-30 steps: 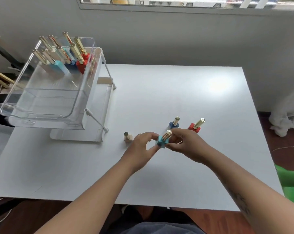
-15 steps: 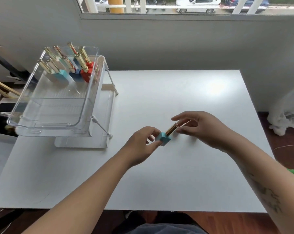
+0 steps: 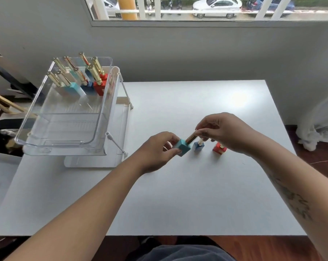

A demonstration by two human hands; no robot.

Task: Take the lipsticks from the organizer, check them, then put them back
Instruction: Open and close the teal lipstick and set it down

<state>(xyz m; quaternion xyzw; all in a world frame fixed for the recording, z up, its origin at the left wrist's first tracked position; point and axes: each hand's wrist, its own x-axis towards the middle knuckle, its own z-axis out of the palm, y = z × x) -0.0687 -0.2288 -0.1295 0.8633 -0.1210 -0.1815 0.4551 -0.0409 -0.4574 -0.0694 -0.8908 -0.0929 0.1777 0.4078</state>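
Teal-based lipstick (image 3: 184, 146) sits pinched between both hands above the white table (image 3: 178, 194). The left hand (image 3: 157, 149) grips the square base with thumb and fingers, while the right hand (image 3: 223, 130) closes its fingertips on the top end of the gold tube, which slants up toward 1 o'clock from the base. This looks like the checking step, probably pulling or twisting the cap.

What could go wrong: a sharp pull may send the right hand back toward 4 o'clock, where the blue-based lipstick (image 3: 199, 146) and the red-based lipstick (image 3: 219, 149) stand upright on the table just beside and partly under that hand. Both look narrow and tall for their footing, so a knock from the wrist or knuckles would likely topple them or roll them toward the table edge. A loose hold on the small base could also let the teal one slip and drop.

From the hands, the clear organizer (image 3: 65, 117) lies well apart at 10 o'clock, raised on its stand, with the remaining lipsticks (image 3: 87, 80) leaning along its far end. The held lipstick lies directly between the two hands, the left at its 7 o'clock end and the right at its 1 o'clock end
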